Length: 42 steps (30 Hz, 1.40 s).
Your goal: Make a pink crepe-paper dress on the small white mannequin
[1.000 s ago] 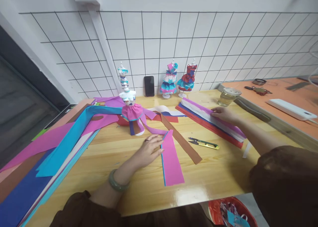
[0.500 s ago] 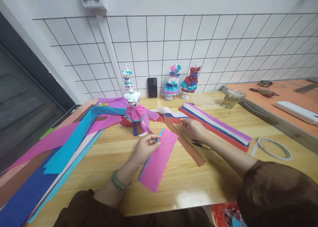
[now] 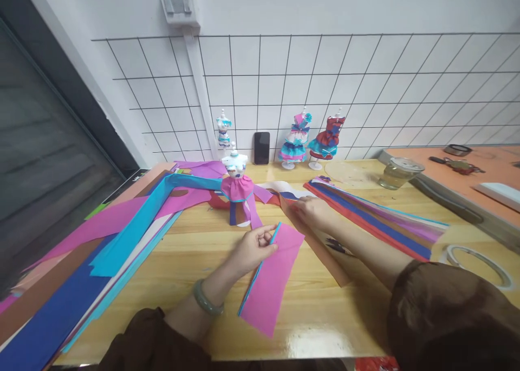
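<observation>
My left hand (image 3: 254,249) pinches the upper left edge of a pink paper piece (image 3: 278,284) with a thin blue border, which slants down toward me. My right hand (image 3: 312,213) is closed, its fingertips over the far end of a brown strip (image 3: 319,249) and the red and blue strips there; what it grips is hidden. Small scissors (image 3: 338,245) lie partly under my right forearm. Beyond my left hand stands a white mini dress form (image 3: 234,164) wearing a gathered pink skirt (image 3: 238,188) with a blue hem.
Long coloured strips (image 3: 134,241) cover the left side of the table. Fanned strips (image 3: 374,225) and a tape roll (image 3: 479,265) lie right. At the back stand a phone (image 3: 262,148), dressed forms (image 3: 295,143), (image 3: 327,141) and a glass jar (image 3: 400,173).
My view has shifted left. My right hand has moved left, closer to the strip ends. The right-hand strip bundle has fanned out, showing brown between its colours. My left hand still holds the pink piece.
</observation>
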Each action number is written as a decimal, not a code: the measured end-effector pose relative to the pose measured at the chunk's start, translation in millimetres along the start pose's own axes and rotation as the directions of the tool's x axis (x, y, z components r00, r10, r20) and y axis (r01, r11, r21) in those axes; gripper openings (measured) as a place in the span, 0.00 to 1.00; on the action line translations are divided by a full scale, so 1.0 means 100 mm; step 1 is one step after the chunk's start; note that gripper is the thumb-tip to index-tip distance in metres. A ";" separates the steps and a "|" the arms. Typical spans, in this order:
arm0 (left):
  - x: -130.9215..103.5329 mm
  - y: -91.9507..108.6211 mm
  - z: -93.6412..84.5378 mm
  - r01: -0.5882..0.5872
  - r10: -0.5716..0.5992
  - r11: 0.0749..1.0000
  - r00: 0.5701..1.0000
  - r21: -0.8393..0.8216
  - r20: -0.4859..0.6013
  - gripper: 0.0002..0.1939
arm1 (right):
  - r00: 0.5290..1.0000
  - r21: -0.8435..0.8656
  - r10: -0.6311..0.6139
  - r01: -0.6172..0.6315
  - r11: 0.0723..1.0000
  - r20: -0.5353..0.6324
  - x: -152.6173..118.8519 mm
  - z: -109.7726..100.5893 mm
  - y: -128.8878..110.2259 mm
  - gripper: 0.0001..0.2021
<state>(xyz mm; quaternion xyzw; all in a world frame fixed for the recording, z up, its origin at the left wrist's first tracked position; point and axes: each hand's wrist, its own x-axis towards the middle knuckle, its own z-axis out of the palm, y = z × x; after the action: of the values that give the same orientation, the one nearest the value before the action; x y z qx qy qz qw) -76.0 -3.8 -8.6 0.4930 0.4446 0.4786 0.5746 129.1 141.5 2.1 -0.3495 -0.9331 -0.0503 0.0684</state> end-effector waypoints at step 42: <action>-0.01 0.07 -0.02 0.035 -0.089 0.876 0.992 -0.480 -0.089 0.17 | 0.973 0.874 0.192 -0.201 0.443 0.126 -0.55 -0.29 -0.99 0.16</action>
<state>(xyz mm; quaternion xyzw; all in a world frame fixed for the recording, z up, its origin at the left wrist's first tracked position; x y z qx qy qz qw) -79.0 -3.9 -1.8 0.2949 0.3589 0.5809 0.6684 107.4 27.9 17.4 -0.3698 -0.7783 0.4472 0.2399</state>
